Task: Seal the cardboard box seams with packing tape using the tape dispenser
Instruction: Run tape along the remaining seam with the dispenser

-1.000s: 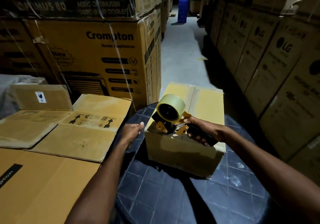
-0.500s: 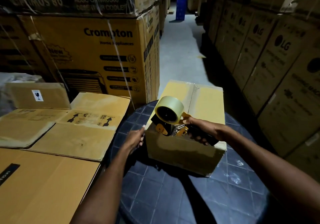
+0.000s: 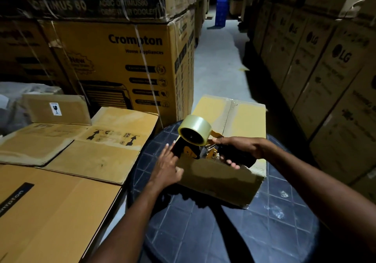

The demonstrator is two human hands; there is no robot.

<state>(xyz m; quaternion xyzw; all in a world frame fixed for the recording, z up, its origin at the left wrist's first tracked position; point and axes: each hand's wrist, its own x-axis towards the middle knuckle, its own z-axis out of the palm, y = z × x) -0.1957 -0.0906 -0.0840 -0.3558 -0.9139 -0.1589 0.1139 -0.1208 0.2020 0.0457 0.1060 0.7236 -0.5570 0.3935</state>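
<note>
A small cardboard box (image 3: 244, 120) stands on a dark round plastic table (image 3: 234, 232), its top seam covered with clear tape. The tape dispenser (image 3: 195, 138), orange and black with a clear tape roll, sits at the box's near top edge. My right hand (image 3: 236, 150) grips the dispenser's black handle. My left hand (image 3: 168, 165) lies against the box's near left corner, fingers straight, thumb on the front face, fingertips beside the dispenser's front.
Flattened cardboard boxes (image 3: 81, 140) lie to the left of the table. Tall Crompton cartons (image 3: 122, 59) stack behind them and LG cartons (image 3: 325, 69) line the right. A narrow concrete aisle (image 3: 219, 59) runs ahead, with a blue crate (image 3: 220, 10) at its far end.
My left hand has moved right from beside the table's edge onto the box's near left corner. The dispenser and right hand stay at the near edge of the box.
</note>
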